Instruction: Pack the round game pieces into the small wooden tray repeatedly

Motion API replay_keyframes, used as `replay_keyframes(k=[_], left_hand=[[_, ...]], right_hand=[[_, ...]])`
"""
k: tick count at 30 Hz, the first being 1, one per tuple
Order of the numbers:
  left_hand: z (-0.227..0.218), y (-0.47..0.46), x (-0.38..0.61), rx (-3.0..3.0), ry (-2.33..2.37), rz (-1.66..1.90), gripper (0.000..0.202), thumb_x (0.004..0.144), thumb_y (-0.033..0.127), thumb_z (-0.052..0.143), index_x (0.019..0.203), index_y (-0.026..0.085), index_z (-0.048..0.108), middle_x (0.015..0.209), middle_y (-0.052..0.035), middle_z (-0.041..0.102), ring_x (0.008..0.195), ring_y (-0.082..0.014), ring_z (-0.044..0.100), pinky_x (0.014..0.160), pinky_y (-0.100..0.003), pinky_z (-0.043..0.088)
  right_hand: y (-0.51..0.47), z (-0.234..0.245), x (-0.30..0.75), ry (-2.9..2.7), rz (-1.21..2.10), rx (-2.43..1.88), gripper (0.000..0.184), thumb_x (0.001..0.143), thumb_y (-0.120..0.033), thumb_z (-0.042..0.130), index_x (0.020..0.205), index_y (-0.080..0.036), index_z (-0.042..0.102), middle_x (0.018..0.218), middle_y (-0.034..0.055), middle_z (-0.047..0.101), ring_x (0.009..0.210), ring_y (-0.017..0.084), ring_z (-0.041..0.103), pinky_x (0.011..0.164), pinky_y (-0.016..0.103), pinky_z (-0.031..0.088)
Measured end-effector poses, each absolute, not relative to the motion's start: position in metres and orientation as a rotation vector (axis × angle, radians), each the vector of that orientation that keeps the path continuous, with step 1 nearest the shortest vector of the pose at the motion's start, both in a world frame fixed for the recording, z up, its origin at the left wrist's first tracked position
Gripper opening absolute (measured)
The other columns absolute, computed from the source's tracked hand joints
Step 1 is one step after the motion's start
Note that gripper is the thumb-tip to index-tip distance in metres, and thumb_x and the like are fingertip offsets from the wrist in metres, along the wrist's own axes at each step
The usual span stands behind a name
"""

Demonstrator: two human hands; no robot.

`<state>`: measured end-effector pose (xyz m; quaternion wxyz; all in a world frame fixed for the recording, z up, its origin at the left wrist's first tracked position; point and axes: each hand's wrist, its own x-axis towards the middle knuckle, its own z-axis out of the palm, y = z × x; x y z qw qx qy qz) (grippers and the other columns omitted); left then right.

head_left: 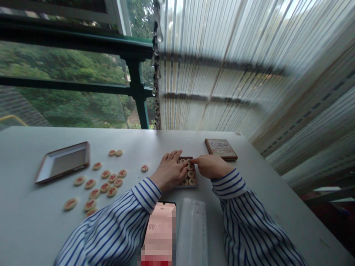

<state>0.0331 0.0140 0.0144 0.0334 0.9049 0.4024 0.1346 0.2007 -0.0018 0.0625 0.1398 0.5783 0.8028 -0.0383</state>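
Note:
A small open box point(195, 170) holds rows of round wooden xiangqi pieces point(190, 174) with dark characters. My left hand point(170, 170) lies over the box's left part, fingers stretched out, hiding some of the pieces. From the right, my right hand point(212, 166) reaches in with its index finger extended to a piece in the box's upper right; the other fingers are curled under and partly hidden. Several xiangqi pieces with red characters point(105, 187) lie scattered on the table left of my left arm, and a lone red piece point(144, 168) sits nearer the box.
An empty box lid point(85, 162) lies at the left of the white table point(249, 221). A closed decorated box point(222, 148) rests at the back right. A phone point(162, 229) and a translucent plastic case point(192, 232) lie in front. Windows and a string curtain stand behind.

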Motion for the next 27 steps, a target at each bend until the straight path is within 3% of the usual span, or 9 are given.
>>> replay_keyframes(k=[15,27], left_hand=[[0.0124,0.0129,0.0348,2.804,1.234,0.400,0.038,0.084,0.039,0.033,0.116,0.028,0.050,0.134,-0.0075,0.035,0.121,-0.0259,0.029,0.096,-0.045,0.025],[0.0102,0.0128,0.0350,2.821,1.211,0.429,0.037,0.084,0.038,0.032,0.115,0.029,0.050,0.134,-0.0093,0.034,0.121,-0.0281,0.030,0.095,-0.048,0.024]], right_hand=[[-0.0033,0.0664,0.1980,2.308,-0.074,1.670,0.035,0.078,-0.016,0.034,0.101,-0.024,0.059,0.098,0.0101,0.063,0.088,0.023,0.059,0.067,0.034,0.044],[-0.0036,0.0673,0.1969,2.301,-0.069,1.674,0.037,0.079,-0.017,0.033,0.105,-0.027,0.057,0.097,0.0095,0.062,0.087,0.023,0.059,0.066,0.034,0.044]])
